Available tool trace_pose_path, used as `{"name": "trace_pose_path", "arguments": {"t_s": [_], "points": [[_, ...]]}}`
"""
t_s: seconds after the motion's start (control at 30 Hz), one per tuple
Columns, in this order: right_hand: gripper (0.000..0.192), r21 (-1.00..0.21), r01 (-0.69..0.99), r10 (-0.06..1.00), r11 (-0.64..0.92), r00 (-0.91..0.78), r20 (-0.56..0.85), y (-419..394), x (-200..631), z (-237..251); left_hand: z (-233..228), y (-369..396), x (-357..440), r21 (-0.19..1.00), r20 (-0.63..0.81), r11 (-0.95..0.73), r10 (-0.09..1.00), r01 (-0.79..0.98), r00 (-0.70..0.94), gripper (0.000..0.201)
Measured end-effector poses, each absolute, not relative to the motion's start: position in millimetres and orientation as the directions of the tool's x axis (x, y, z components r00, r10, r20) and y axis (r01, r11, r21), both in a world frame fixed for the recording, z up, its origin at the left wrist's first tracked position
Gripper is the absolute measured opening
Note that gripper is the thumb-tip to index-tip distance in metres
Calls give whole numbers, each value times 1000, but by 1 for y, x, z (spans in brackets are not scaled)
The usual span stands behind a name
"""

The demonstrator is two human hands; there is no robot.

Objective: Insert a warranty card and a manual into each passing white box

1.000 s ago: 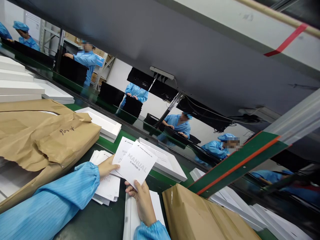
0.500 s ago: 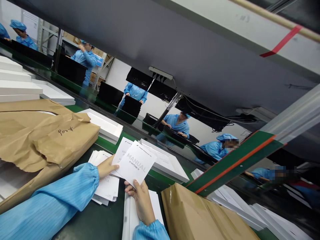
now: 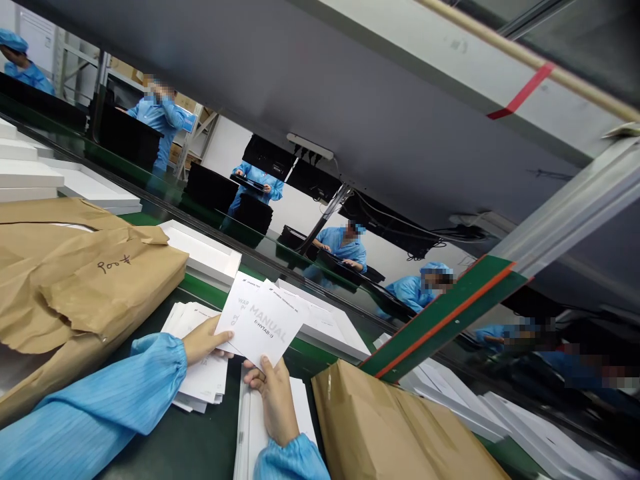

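My left hand (image 3: 206, 341) pinches a white leaflet (image 3: 239, 293) with grey print between thumb and fingers. Partly over it lies a white booklet (image 3: 273, 323) marked MANUAL, its lower corner between the thumb and fingers of my right hand (image 3: 275, 395). Both papers overlap in a fan, held above the table. Beneath my left hand is a loose pile of white printed leaflets (image 3: 205, 383). A neater stack of white booklets (image 3: 249, 433) lies under my right hand, which hides part of it.
Torn brown paper wrapping (image 3: 90, 273) lies at left, and a brown paper package (image 3: 395, 427) at right. White box trays (image 3: 203, 250) line the green conveyor beyond. A slanted metal post (image 3: 500, 280) rises at right under an overhanging shelf (image 3: 300, 80). Several co-workers in blue are opposite.
The view has shifted slightly, moving most things left. The leaflet shows a little more beside the manual. Across the line, a co-worker now holds up a dark flat panel.
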State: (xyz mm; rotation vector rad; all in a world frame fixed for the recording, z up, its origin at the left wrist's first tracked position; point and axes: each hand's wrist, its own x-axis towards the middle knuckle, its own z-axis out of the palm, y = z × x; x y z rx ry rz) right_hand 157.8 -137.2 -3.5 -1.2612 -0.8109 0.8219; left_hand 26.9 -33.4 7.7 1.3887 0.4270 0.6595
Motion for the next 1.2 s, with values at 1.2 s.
{"name": "trace_pose_path", "arguments": {"t_s": [1.2], "points": [[26,-988,-77,878,134,472,83,-140,157,-3,-2,-35,31,988,146,-140,691,-66,708,39]]}}
